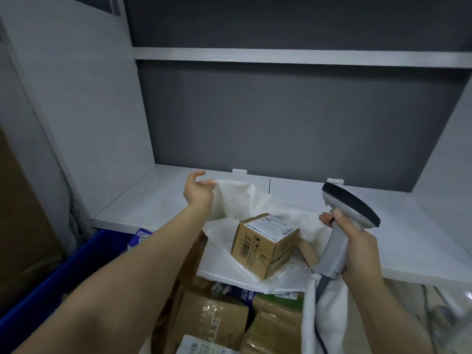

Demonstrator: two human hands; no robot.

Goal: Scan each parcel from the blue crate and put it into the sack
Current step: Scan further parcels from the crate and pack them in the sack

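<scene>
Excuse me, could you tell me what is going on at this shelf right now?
A person is sorting parcels. The left hand lifts the edge of the white sack, which lies on the shelf. The right hand grips a handheld scanner. A labelled cardboard box rests on the sack's fabric at its open mouth. More parcels wait below in the blue crate.

The left hand (198, 191) holds up the sack (237, 200) rim, so its mouth gapes on the shelf (143, 198), yet a box (263, 241) fills most of that opening. The scanner (357, 205) in the right hand (357, 249) blocks the right side. Parcels (217, 320) crowd the crate (38, 302), seemingly without gaps.
</scene>
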